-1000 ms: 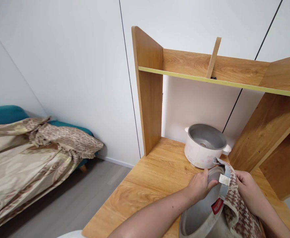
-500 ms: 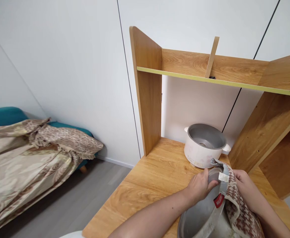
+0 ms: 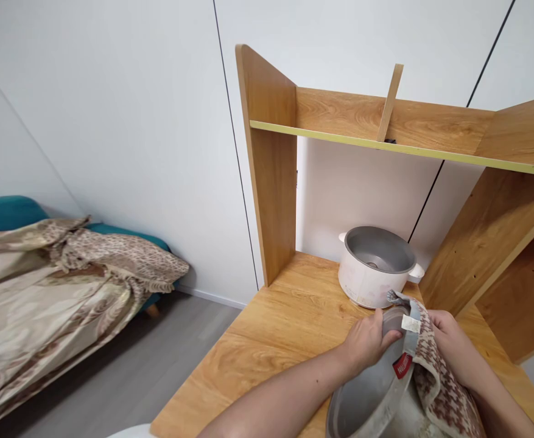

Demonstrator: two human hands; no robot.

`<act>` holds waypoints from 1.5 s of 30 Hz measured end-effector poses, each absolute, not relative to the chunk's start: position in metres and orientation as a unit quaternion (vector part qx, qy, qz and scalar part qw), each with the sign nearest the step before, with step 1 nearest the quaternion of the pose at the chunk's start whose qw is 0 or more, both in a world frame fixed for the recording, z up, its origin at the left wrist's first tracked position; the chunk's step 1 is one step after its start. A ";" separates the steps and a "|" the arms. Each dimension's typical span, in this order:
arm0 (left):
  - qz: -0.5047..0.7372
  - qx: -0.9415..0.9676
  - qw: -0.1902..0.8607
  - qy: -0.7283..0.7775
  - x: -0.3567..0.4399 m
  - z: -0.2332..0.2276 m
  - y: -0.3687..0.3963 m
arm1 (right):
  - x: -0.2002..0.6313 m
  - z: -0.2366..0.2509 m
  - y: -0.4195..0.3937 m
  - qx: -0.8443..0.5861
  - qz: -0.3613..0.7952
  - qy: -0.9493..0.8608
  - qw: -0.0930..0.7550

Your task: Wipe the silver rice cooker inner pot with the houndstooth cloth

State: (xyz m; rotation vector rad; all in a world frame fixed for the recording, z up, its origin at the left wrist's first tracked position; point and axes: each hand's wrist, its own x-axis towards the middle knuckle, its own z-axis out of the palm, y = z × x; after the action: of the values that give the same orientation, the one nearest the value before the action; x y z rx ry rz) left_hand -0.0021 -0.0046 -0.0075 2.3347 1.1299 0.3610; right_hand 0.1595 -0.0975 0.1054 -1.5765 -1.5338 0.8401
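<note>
A grey metal inner pot (image 3: 367,398) sits tipped on its side at the near edge of the wooden desk (image 3: 267,340), its open mouth turned toward the left. The left hand (image 3: 367,340) is closed over the pot's upper rim, fingers curled over the edge and thumb on the outside, so it pinches the rim. Draped over the same rim, just right of that grip, is a brown-and-white patterned cloth (image 3: 435,377) with a white label and a red tag hanging on the pot's inner side. The right hand (image 3: 449,347) lies against the cloth from the far side of the pot, fingers folded around the fabric and pressing it to the metal; how the fingertips sit under the cloth cannot be made out.

Just beyond the two hands, farther back on the desk, stands a white rice cooker body (image 3: 376,267), upright, lidless, its grey inside showing. It is near the held pot but apart from it. A wooden shelf frame (image 3: 271,164) rises behind and to the left of the grip, with a yellow-edged board running across above. Well off to the left, down at floor level, a patterned blanket (image 3: 66,280) covers a teal sofa (image 3: 6,210).
</note>
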 end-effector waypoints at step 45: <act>0.137 0.871 0.267 0.390 -0.002 -0.009 -0.006 | 0.155 0.110 -0.105 -0.632 0.258 -0.645 0.345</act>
State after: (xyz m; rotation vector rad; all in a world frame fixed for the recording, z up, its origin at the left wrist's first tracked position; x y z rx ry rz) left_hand -0.0018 -0.0057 -0.0095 2.3498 1.0519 0.3705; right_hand 0.1554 -0.1046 0.1099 -1.6406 -1.6744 0.6699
